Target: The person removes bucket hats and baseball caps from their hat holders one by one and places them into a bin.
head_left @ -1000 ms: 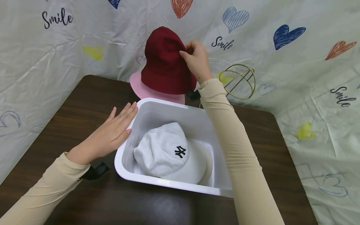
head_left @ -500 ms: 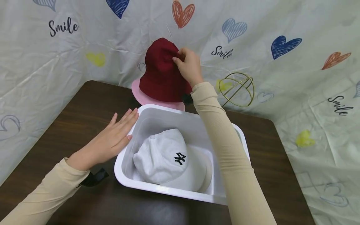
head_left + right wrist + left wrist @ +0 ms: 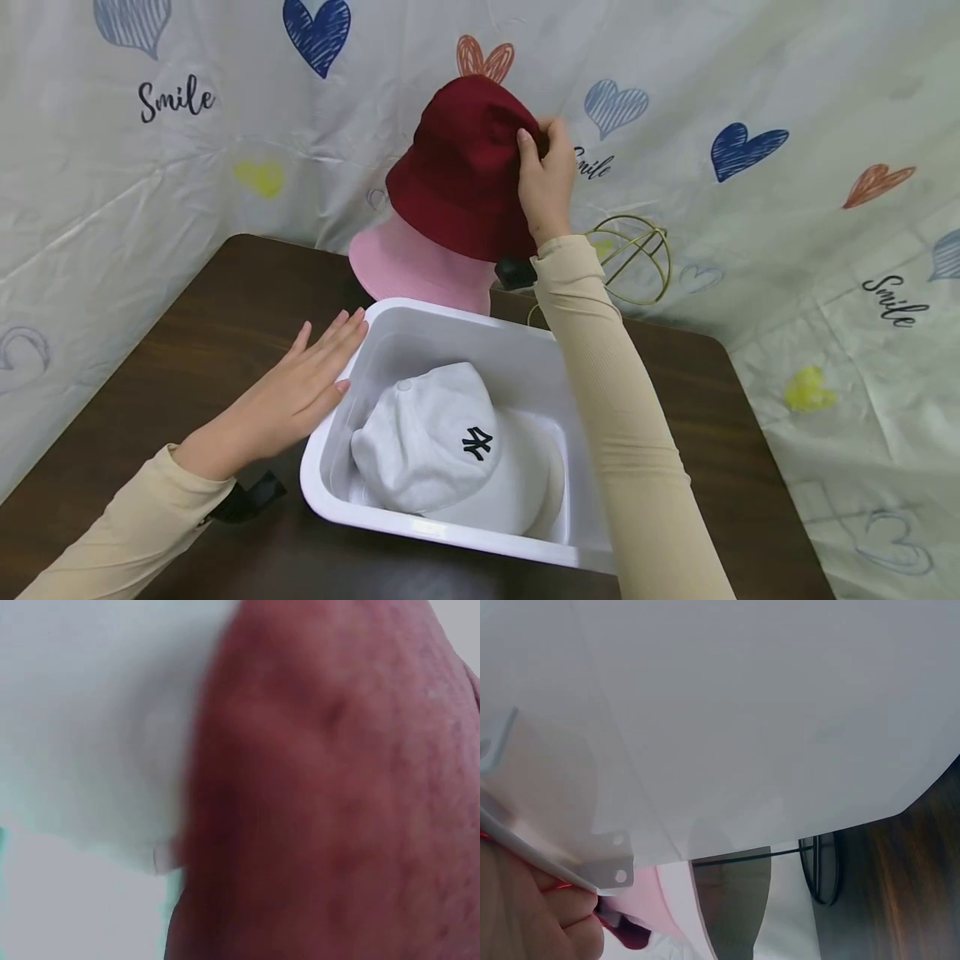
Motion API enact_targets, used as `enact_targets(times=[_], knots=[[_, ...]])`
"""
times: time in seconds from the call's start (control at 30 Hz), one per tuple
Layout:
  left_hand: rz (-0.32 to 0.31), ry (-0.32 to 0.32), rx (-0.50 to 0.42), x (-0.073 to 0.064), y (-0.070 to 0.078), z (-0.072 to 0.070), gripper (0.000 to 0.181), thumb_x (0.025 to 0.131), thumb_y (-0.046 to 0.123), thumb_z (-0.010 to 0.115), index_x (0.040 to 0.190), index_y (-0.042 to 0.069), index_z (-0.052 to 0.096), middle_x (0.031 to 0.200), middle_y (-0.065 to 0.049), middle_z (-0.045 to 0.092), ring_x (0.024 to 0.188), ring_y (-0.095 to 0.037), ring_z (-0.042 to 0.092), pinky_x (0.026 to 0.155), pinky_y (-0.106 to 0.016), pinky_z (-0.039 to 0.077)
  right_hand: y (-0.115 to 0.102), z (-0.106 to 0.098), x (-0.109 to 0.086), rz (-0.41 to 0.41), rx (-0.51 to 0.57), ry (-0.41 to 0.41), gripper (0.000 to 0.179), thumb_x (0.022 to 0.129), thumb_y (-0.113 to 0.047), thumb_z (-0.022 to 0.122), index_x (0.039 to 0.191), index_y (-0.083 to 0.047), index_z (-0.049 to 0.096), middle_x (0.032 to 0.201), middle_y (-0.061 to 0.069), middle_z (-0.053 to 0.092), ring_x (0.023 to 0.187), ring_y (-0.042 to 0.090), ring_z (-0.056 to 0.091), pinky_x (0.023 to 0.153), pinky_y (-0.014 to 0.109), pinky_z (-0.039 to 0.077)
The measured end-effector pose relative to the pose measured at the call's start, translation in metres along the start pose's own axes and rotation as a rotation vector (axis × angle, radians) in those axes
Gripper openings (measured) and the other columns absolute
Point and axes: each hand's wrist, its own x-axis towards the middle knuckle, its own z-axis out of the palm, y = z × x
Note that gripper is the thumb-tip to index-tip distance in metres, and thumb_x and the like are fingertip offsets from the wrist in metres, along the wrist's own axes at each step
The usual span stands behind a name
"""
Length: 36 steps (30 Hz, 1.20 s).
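My right hand (image 3: pixel 547 179) pinches the side of the crown of a dark red bucket hat (image 3: pixel 465 183), tilted above a pink bucket hat (image 3: pixel 423 267). The red hat overlaps the pink hat's top in the head view. My left hand (image 3: pixel 300 387) lies with straight fingers along the left rim of a white plastic bin (image 3: pixel 442 533). In the left wrist view its curved fingertips (image 3: pixel 574 919) show beneath the bin's rim. Inside the bin sits a white baseball cap (image 3: pixel 435 442) with a black logo, a cream brim showing under it. A blurred reddish surface fills much of the right wrist view.
Right of the hats stands a gold wire hat stand (image 3: pixel 637 258), partly behind my right sleeve. The bin rests on a dark wooden table (image 3: pixel 187 358). A white curtain (image 3: pixel 315 142) printed with hearts and words hangs close behind the table. Black straps are on both wrists.
The red hat, pinched in my right hand, has risen and shifted right, baring more of the pink hat. My left hand stays on the bin rim. The head view has tilted up slightly.
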Motion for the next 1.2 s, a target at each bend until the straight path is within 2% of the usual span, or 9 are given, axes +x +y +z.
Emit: enact_targets(times=[0.2, 0.4, 0.6, 0.77, 0.87, 1.0, 1.2], knots=[[0.008, 0.021, -0.004, -0.005, 0.001, 0.002, 0.057, 0.101, 0.019, 0.039, 0.151, 0.004, 0.016, 0.156, -0.013, 0.014, 0.143, -0.029, 0.01, 0.11, -0.056, 0.004, 0.0, -0.011, -0.008, 0.035, 0.048, -0.056, 0.017, 0.099, -0.018, 0.048, 0.105, -0.003, 0.05, 0.095, 0.002, 0.052, 0.089, 0.012, 0.05, 0.078, 0.02, 0.038], [0.025, 0.046, 0.006, -0.004, 0.001, 0.002, 0.056, 0.1, 0.019, 0.04, 0.15, 0.004, 0.018, 0.156, -0.013, 0.015, 0.143, -0.029, 0.012, 0.111, -0.054, 0.004, 0.003, -0.016, -0.014, -0.037, 0.022, -0.102, 0.014, 0.099, -0.015, 0.048, 0.101, -0.001, 0.05, 0.096, 0.008, 0.055, 0.089, 0.016, 0.051, 0.078, 0.021, 0.039], [0.019, 0.054, 0.007, -0.003, 0.001, 0.003, 0.057, 0.1, 0.017, 0.042, 0.15, 0.004, 0.019, 0.157, -0.01, 0.014, 0.143, -0.027, 0.011, 0.112, -0.052, 0.004, 0.008, -0.02, -0.022, -0.087, -0.041, -0.093, 0.017, 0.098, -0.016, 0.049, 0.1, 0.002, 0.05, 0.092, 0.01, 0.055, 0.083, 0.017, 0.051, 0.074, 0.022, 0.038], [0.012, 0.066, -0.004, -0.006, 0.002, 0.005, 0.057, 0.099, 0.015, 0.043, 0.15, 0.004, 0.02, 0.157, -0.01, 0.016, 0.143, -0.028, 0.013, 0.112, -0.052, 0.004, 0.017, -0.022, -0.03, -0.107, -0.081, -0.066, 0.026, 0.092, -0.023, 0.062, 0.096, 0.002, 0.058, 0.086, 0.012, 0.061, 0.075, 0.016, 0.052, 0.067, 0.022, 0.04], [0.02, 0.079, -0.005, -0.006, 0.003, 0.007, 0.056, 0.099, 0.015, 0.043, 0.15, 0.003, 0.022, 0.156, -0.01, 0.016, 0.143, -0.029, 0.014, 0.112, -0.053, 0.005, 0.02, -0.024, -0.033, -0.1, -0.051, -0.078, 0.028, 0.088, -0.024, 0.069, 0.089, 0.003, 0.061, 0.082, 0.011, 0.062, 0.073, 0.014, 0.052, 0.064, 0.022, 0.04], [0.033, 0.092, -0.003, -0.004, 0.003, 0.007, 0.056, 0.099, 0.016, 0.043, 0.15, 0.003, 0.022, 0.156, -0.01, 0.016, 0.143, -0.026, 0.012, 0.112, -0.053, 0.004, 0.022, -0.031, -0.033, -0.085, 0.017, -0.117, 0.024, 0.087, -0.018, 0.069, 0.079, 0.001, 0.058, 0.075, 0.007, 0.057, 0.071, 0.013, 0.049, 0.063, 0.022, 0.039], [0.045, 0.093, -0.007, -0.004, 0.003, 0.007, 0.057, 0.099, 0.017, 0.043, 0.15, 0.004, 0.021, 0.156, -0.012, 0.017, 0.144, -0.024, 0.01, 0.112, -0.05, 0.003, 0.025, -0.045, -0.033, -0.048, 0.061, -0.155, 0.019, 0.09, -0.013, 0.065, 0.085, 0.003, 0.056, 0.078, 0.003, 0.055, 0.071, 0.011, 0.051, 0.064, 0.022, 0.041]])
